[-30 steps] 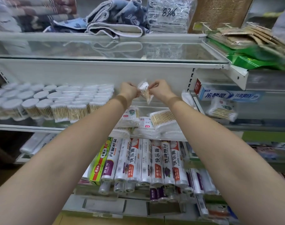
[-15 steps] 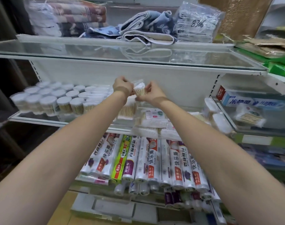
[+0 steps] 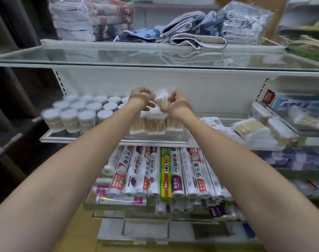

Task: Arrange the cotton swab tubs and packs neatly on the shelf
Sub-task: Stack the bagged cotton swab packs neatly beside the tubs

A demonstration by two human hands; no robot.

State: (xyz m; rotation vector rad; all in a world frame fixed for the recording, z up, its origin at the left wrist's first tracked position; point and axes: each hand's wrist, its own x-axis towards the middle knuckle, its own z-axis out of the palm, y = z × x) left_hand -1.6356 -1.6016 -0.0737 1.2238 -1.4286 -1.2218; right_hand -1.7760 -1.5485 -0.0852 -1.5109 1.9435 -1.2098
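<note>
A small clear pack of wooden cotton swabs (image 3: pixel 162 100) is held up between my left hand (image 3: pixel 142 96) and my right hand (image 3: pixel 175 100), above the middle shelf (image 3: pixel 82 140). Directly below it, several swab packs (image 3: pixel 155 124) stand in a row on that shelf. Several round clear swab tubs (image 3: pixel 78 115) with white lids stand in rows at the shelf's left. Loose packs (image 3: pixel 249 130) lie flat and untidy at the shelf's right.
A glass shelf (image 3: pixel 155 59) hangs overhead with folded towels (image 3: pixel 189 31) on it. Rolls of cling film (image 3: pixel 166 171) fill the shelf below. Toothpaste boxes (image 3: pixel 293 104) and more swab packs sit on the neighbouring shelf at right.
The view has swung left and up, so the shelf's contents sit further right in frame. Both hands still hold the swab pack, which now hangs over the standing row of packs.
</note>
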